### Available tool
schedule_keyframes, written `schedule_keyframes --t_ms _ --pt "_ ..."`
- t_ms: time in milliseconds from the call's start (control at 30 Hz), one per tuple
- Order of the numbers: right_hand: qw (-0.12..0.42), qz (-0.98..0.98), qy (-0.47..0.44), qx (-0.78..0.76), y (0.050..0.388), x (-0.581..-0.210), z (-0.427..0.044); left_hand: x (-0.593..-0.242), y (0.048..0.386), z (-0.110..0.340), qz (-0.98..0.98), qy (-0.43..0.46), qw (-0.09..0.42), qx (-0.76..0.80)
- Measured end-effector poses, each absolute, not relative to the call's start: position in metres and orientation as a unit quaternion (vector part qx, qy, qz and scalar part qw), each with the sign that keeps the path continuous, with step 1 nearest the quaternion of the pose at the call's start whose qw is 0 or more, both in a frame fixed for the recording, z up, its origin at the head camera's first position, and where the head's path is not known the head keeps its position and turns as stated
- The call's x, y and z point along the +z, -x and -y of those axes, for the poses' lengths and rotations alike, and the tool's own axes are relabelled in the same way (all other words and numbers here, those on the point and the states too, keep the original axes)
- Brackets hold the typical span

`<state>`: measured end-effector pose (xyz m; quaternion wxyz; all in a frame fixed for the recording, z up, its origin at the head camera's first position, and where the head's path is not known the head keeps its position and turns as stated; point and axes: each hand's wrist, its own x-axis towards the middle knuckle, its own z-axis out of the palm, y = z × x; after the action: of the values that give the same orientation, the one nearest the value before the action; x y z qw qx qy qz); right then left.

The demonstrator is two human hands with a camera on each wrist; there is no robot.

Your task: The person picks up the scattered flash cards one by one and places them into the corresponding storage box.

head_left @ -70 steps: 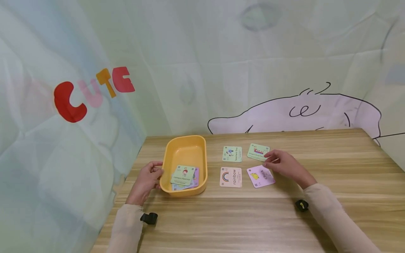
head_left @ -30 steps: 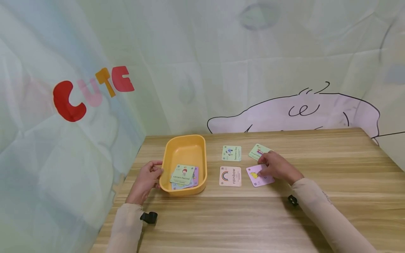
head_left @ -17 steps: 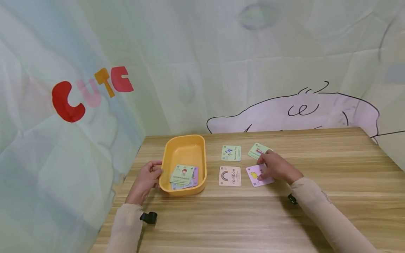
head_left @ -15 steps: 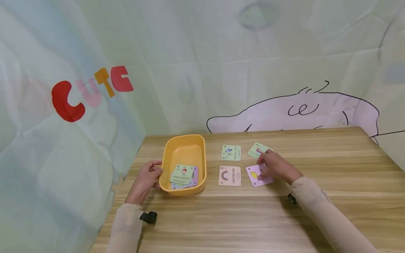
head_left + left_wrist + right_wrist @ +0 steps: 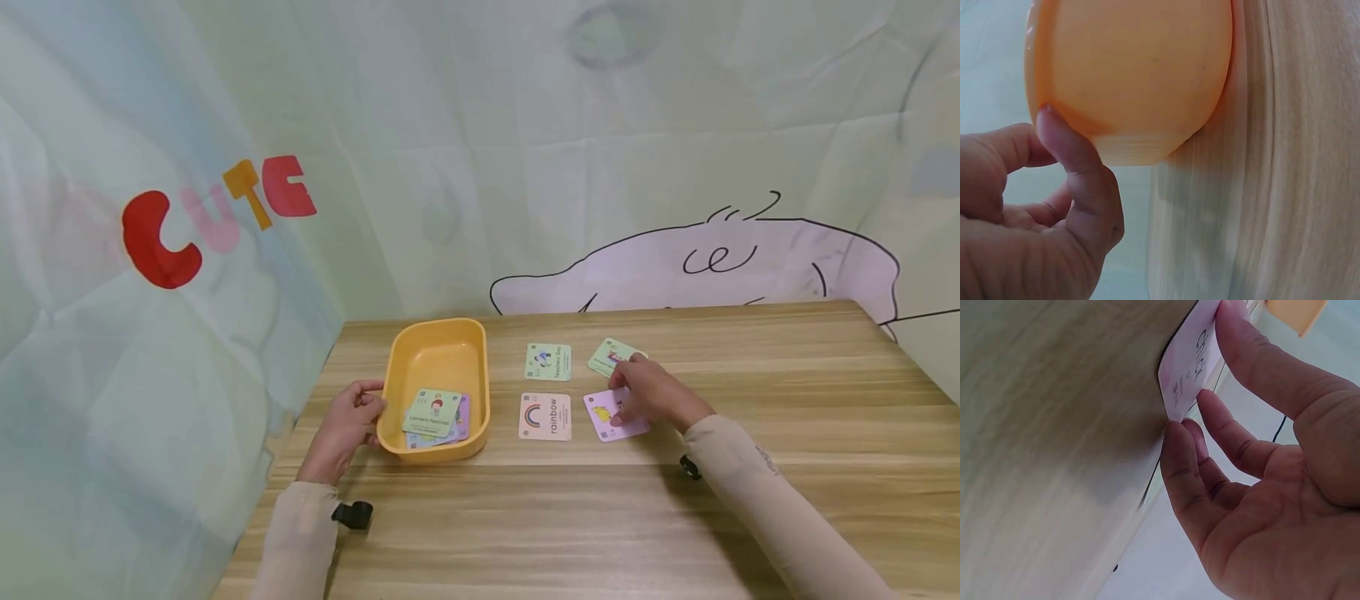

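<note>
My left hand (image 5: 341, 429) holds the left rim of a yellow plastic tray (image 5: 446, 367); its thumb and fingers pinch that rim in the left wrist view. Inside the tray, a green Lantern Festival card (image 5: 432, 414) tops a small pile with blue and purple cards. To the right, my right hand (image 5: 660, 396) has its thumb on the face of a purple chick card (image 5: 602, 412), fingertips at the card's edges. That chick card (image 5: 1188, 359) appears on or just off the table in the right wrist view. Behind it lies a green dragon boat card (image 5: 606, 357), partly hidden by the fingers.
A green Teachers' Day card (image 5: 547, 362) and a pink rainbow card (image 5: 544, 417) lie between tray and right hand. Everything rests on a wood-grain table (image 5: 525, 525). A printed cloth backdrop (image 5: 450, 167) hangs behind and on the left.
My right hand has shifted slightly left from the dragon boat card's corner onto the chick card, then stayed there. The dragon boat card has turned a little. The left hand keeps its place.
</note>
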<state>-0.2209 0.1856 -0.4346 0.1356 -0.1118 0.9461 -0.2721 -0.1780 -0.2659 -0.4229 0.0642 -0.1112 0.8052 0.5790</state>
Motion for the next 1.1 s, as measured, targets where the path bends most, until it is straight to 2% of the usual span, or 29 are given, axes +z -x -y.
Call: schedule_keyframes --t_ms 367,667,1100 --pt "0.142 -0.948 0.108 -0.263 0.2217 -0.435 -0.1845 -0.4239 0.1786 0.267 -0.804 0.11 0.065 0.58" --pt "0.124 -0.952 0.132 -0.246 0.2204 -0.4345 -0.1851 -0.4237 0.1765 0.2659 -0.805 0.111 0.062 0.579" --pt "0.157 -0.937 0.125 -0.286 0.2219 -0.4357 -0.1883 -0.4251 0.18 0.268 -0.802 0.11 0.068 0.582"
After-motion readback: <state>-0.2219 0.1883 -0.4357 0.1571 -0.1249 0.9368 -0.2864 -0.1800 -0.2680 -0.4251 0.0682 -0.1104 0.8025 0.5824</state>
